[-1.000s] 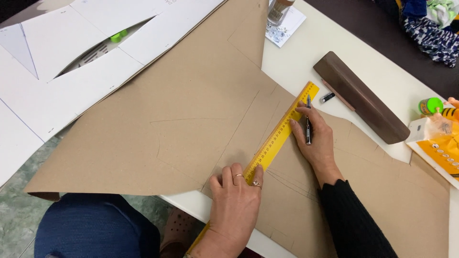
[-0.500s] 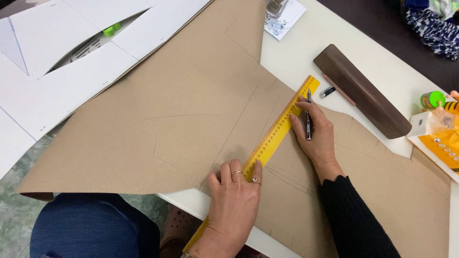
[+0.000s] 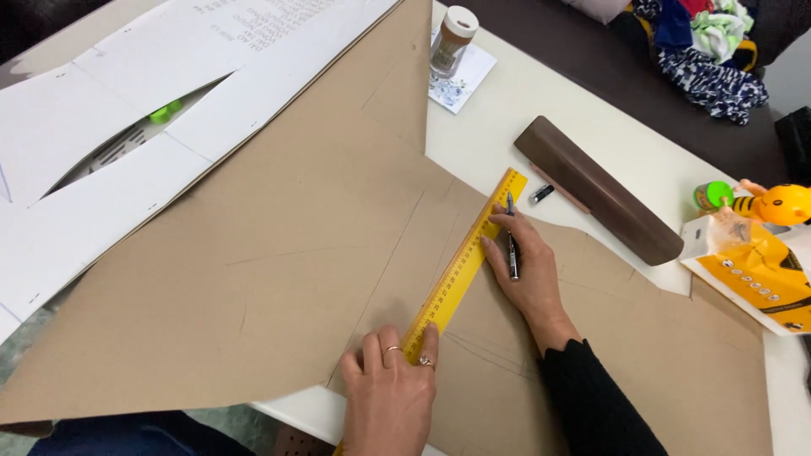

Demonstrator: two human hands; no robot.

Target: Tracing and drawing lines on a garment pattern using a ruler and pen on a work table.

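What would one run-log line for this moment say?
left hand: pressing ruler | right hand: holding pen at ruler edge | under: brown paper | surface: table

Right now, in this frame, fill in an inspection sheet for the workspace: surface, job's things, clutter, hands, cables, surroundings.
Surface: white table, largely covered by a big brown cardboard sheet that overhangs the near edge.
Job's things: yellow ruler lying diagonally on the cardboard; black pen along its right edge.
Clutter: dark brown long case, small black cap, small jar on a paper card, yellow toy, yellow-and-white packet.
Hands: left hand presses the ruler's near end; right hand holds the pen at the ruler.
Cables: nothing seen.
Surroundings: white flattened carton at left, heap of coloured cloth at the far right.
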